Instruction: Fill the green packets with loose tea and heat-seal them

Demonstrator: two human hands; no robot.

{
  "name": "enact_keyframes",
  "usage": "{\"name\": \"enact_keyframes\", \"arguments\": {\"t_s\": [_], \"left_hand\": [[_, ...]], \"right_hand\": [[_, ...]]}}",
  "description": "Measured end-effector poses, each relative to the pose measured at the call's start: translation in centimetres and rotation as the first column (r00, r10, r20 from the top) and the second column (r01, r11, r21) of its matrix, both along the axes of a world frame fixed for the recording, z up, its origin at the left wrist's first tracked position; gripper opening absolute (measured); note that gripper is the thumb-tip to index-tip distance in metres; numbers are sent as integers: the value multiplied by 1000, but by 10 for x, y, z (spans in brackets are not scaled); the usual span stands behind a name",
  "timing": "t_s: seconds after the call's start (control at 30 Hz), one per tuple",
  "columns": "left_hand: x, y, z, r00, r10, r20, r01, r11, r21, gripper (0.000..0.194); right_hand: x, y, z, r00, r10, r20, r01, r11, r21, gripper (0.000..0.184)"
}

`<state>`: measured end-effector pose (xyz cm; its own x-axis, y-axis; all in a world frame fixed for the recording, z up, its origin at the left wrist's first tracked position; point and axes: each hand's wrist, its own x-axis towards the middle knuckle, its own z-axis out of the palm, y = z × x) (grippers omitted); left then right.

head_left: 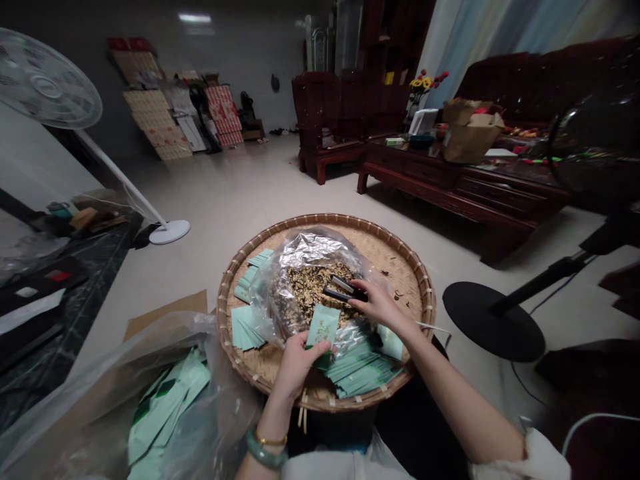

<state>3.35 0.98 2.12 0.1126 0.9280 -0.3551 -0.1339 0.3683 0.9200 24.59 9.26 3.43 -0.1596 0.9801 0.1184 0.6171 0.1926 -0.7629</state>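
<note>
The tray (400,267) lies before me; I read the clock from its centre. On it sits a bag (313,247) with a loose mix (303,280) inside. Small packets (245,330) lie left of the bag, between 8 and 10 o'clock, and a pile (363,373) of more at 5. My left hand (301,360) has one packet (325,319) at the bag's near side; my right hand (371,303) holds a tool (337,294) over the mix. Beyond the tray, a bigger bag (75,407) with packets in it is at 8, fans (47,87) at 10 and 3, and a table (440,177) bearing a box (467,143) at 1.
</note>
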Motion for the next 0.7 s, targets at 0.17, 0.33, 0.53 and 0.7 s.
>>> {"name": "enact_keyframes", "arguments": {"t_s": [0.17, 0.33, 0.53, 0.7], "left_hand": [[4, -1, 5, 997, -67, -33, 68, 997, 24, 28], [7, -4, 9, 987, -137, -89, 141, 989, 40, 27], [6, -5, 10, 988, -156, -22, 156, 988, 17, 25], [-5, -5, 8, 963, 132, 237, -130, 991, -24, 36]], "right_hand": [[-23, -14, 17, 994, 107, -18, -104, 988, 116, 30], [-50, -25, 22, 939, 339, 56, -343, 935, 95, 36], [-55, -28, 21, 940, 335, -62, -326, 937, 124, 52], [-39, -22, 24, 895, 207, -394, -294, 940, -175, 65]]}}
